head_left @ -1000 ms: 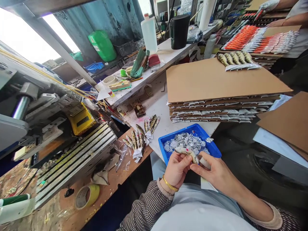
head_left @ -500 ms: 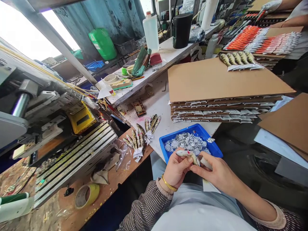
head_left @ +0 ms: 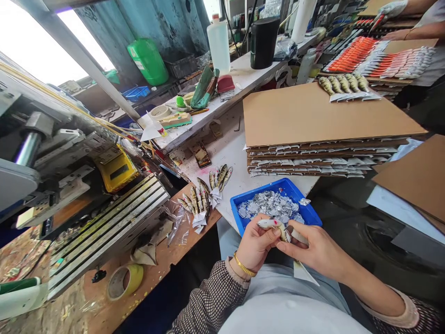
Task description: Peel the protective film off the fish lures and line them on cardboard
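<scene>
My left hand [head_left: 256, 240] is closed on a fish-shaped fishing lure [head_left: 268, 223], pale with a red spot, pinched between thumb and fingers. At the lure's rear end, the fingers of my right hand [head_left: 314, 246] are closed on it too; their exact hold is partly hidden. A white paper piece [head_left: 304, 272] hangs below my right hand. Just beyond both hands is a blue tray [head_left: 235, 204] holding many silvery foil scraps [head_left: 271, 204]. Left of it, bunches of similar lures [head_left: 196, 199] with white paper tabs lie on the bench.
A cardboard stack [head_left: 313, 120] with paper tabs between its layers stands beyond the tray, lures [head_left: 344, 84] on top. A slatted machine bed [head_left: 111, 236] and a yellow tape roll [head_left: 125, 281] are at left. A co-worker's gloved hand [head_left: 392, 8] is near orange lures [head_left: 356, 55].
The lure has shifted slightly right and turned a little in my fingers. The white paper below my right hand has tilted. Both hands keep their hold.
</scene>
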`<state>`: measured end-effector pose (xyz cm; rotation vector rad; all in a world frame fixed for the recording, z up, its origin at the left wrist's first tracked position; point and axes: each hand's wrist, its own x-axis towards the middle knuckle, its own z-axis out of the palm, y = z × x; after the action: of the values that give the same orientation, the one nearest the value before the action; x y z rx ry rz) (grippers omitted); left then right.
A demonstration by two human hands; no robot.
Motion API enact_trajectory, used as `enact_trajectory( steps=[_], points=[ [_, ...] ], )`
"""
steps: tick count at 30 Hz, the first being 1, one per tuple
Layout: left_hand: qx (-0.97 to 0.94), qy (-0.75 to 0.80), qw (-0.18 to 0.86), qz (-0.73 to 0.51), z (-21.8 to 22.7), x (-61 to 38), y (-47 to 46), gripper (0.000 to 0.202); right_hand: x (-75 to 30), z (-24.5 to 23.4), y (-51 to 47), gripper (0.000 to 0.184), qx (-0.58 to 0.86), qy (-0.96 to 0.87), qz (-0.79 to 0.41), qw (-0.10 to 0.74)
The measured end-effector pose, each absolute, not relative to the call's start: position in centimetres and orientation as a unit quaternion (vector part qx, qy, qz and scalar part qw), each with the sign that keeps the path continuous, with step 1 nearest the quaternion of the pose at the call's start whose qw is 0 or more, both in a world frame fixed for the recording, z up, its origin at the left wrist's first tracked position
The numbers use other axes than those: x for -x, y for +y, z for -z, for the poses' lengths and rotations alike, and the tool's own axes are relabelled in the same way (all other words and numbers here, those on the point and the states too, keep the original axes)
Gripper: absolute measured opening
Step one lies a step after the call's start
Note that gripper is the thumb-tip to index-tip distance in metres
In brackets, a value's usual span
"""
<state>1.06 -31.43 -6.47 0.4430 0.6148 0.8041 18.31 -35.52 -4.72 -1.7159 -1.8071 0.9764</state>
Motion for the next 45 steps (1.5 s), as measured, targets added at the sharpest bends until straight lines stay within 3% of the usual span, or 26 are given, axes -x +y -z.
enact_trajectory(
  steps=[4,12,19,31,39,45],
  points=[
    [-0.214,0.291,0.851,-0.382,6.4,-1.1,-31.3,0.036,-18.3,4.9,-35.5,0.051,0.614,-0.67,-0.374,0.186],
    [-0.205,0.298,0.852,-0.379,6.3,-1.1,-31.1,0.037,-18.2,5.2,-35.7,0.054,0.604,-0.717,-0.273,0.213],
    [-0.209,0.303,0.851,-0.375,6.1,-1.2,-30.9,0.038,-18.5,6.1,-35.8,0.053,0.592,-0.73,-0.269,0.21],
    [-0.185,0.299,0.858,-0.376,6.4,-1.8,-30.8,0.037,-18.3,6.3,-36.1,0.057,0.596,-0.709,-0.229,0.3],
    [-0.175,0.344,0.817,-0.429,6.4,-2.4,-30.1,0.041,-18.6,5.4,-35.3,0.03,0.598,-0.685,-0.135,0.394],
    [-0.177,0.364,0.805,-0.433,6.1,-2.8,-29.8,0.043,-17.8,5.7,-34.3,0.007,0.549,-0.711,-0.136,0.418]
  ],
)
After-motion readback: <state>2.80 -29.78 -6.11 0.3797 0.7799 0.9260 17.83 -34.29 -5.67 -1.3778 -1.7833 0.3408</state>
